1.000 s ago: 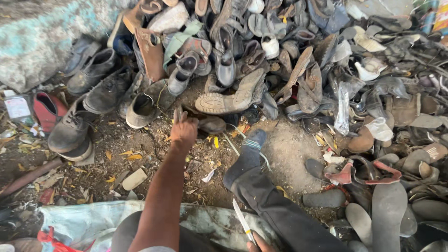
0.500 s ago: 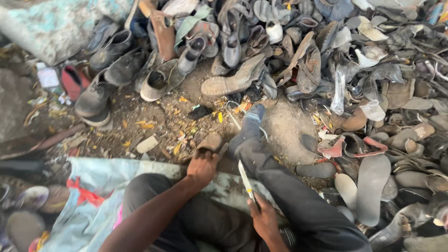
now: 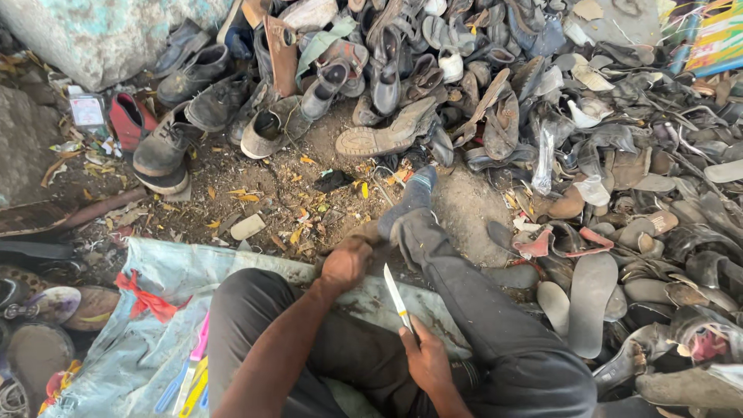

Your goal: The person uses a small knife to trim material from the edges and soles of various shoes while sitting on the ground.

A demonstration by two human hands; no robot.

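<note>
While the person sits on the ground with one leg stretched toward the shoe heap, the left hand has its grip closed around a brownish, worn scrap of sole, which lies just beside the trouser knee. Lower down, the right hand has its grip pinched on a knife, whose pale, narrow, flat blade points up. Cracked leather boots and dusty rubber soles crowd the dirt beyond.
</note>
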